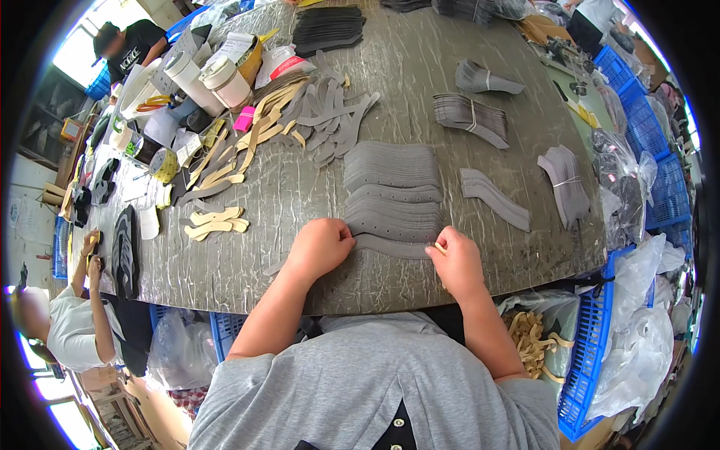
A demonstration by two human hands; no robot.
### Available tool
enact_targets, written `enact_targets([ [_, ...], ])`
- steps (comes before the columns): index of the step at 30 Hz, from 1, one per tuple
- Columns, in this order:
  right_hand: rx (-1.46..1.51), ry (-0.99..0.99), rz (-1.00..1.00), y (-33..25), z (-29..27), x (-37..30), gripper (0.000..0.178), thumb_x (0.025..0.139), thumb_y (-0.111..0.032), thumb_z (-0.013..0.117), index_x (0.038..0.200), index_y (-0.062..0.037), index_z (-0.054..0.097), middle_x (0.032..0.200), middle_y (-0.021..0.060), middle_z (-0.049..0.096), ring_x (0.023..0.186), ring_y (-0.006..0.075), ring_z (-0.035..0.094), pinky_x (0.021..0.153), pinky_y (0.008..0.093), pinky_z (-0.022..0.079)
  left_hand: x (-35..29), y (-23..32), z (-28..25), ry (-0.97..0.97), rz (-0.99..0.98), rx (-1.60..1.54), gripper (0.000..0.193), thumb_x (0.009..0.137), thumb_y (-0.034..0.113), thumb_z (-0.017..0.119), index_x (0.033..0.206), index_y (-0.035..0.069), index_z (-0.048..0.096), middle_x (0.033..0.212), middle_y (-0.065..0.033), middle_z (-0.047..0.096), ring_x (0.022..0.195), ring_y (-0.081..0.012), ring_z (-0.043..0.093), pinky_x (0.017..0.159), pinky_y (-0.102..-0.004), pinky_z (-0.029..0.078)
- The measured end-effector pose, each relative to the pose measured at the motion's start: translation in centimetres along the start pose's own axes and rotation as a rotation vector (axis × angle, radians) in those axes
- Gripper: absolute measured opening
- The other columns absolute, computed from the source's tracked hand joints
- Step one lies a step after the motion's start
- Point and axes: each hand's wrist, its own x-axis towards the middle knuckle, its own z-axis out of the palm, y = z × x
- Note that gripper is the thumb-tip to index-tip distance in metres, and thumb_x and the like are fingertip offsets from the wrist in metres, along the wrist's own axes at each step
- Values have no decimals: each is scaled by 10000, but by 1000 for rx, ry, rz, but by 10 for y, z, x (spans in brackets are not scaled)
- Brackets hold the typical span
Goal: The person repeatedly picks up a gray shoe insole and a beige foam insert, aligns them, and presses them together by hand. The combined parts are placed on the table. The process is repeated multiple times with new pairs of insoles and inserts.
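In the head view, the near strip (pixel 394 247) lies on the surface (pixel 382 285) between the hands, just below the grey rows (pixel 391 166). The left hand (pixel 321 246) curls its fingers at the strip's left end; whether they grip it, I cannot tell. The right hand's (pixel 459 259) fingers pinch a small tan piece (pixel 440 249) at its right end. Three tied bundles (pixel 459 111) look finished; the rows, an untied stack (pixel 495 199) and perhaps the loose strips (pixel 330 120) seem left.

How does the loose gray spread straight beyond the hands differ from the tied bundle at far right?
The loose gray spread lies fanned out; the tied bundle is bound mid-length. The spread's strips run side to side, the bundle's near to far. The spread is larger than the bundle. Both are gray.
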Motion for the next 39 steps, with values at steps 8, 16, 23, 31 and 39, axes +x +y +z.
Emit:
enact_targets([
  [8, 131, 17, -318, -10, -1, -22, 229, 805, -163, 727, 987, -44, 654, 844, 122, 664, 764, 328, 648, 672, 382, 509, -25, 11, -12, -127, -62, -287, 100, 797, 93, 706, 786, 5, 660, 671, -53, 611, 607, -105, 538, 567, -275, 439],
  [16, 39, 9, -192, -6, -52, 1, 115, 801, -143, 700, 889, -71, 719, 822, 125, 680, 732, 308, 653, 655, 373, 504, -28, 31, -12, 71, 17, -490, 206, 847, 4, 646, 1046, 10, 594, 772, -36, 658, 623, -61, 486, 589, -236, 427],
  [23, -276, 267, -55, 75, -104, 49, 131, 810, -135, 696, 907, -50, 715, 854, 126, 683, 769, 313, 660, 676, 377, 510, -6, 34, -3, 209, 375, 159, 403, 870, 94, 632, 1263, 56, 552, 1361, -154, 514, 743, -273, 676, 662, -365, 525],
  [31, -38, 218, -245, -4, -66, -6, 132, 812, -134, 705, 931, -77, 714, 884, 104, 662, 783, 305, 651, 688, 381, 516, -32, 39, 11, -173, 300, 626, 567, 910, 256, 599, 1432, 127, 420, 1525, -177, 322, 755, -299, 692, 621, -385, 555],
  [39, 787, -318, -291, -65, -3, -22, 174, 848, -62, 656, 985, 44, 652, 876, 105, 705, 811, 127, 633, 704, 290, 511, -42, 84, -1, 185, 708, 124, 861, 816, 562, 612, 1469, 76, 332, 1207, -188, 464, 764, -309, 650, 551, -370, 550],
])
